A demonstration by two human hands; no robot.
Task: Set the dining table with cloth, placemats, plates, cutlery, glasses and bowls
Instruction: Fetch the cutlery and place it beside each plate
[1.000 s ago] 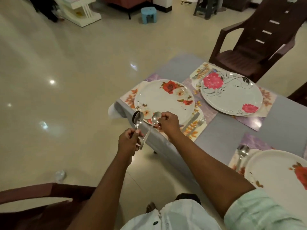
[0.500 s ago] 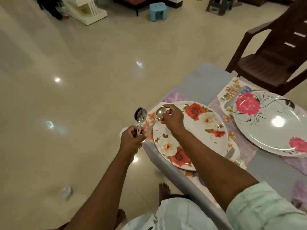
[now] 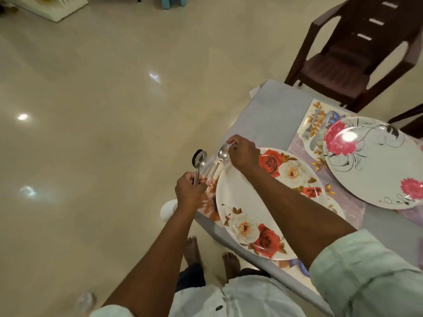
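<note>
My left hand (image 3: 189,191) grips the handles of a small bunch of steel spoons (image 3: 199,161), bowls up, just off the table's near-left edge. My right hand (image 3: 242,152) pinches the bowl end of a single spoon (image 3: 220,159) whose handle slants down toward the left hand, over the placemat (image 3: 209,203) left of the red-rose plate (image 3: 267,202). A second plate with pink flowers (image 3: 375,163) sits on its own placemat further right, with a fork and spoon (image 3: 317,129) beside it. A grey cloth (image 3: 272,110) covers the table.
A dark brown plastic chair (image 3: 352,53) stands behind the table's far corner. Shiny tiled floor lies to the left. My bare feet (image 3: 210,255) are beside the table edge. A white stand (image 3: 52,8) and a blue stool (image 3: 171,1) are far off.
The view has swung closer over the red-rose plate. Both hands keep their spoons; the right hand has carried its spoon over the placemat's left strip.
</note>
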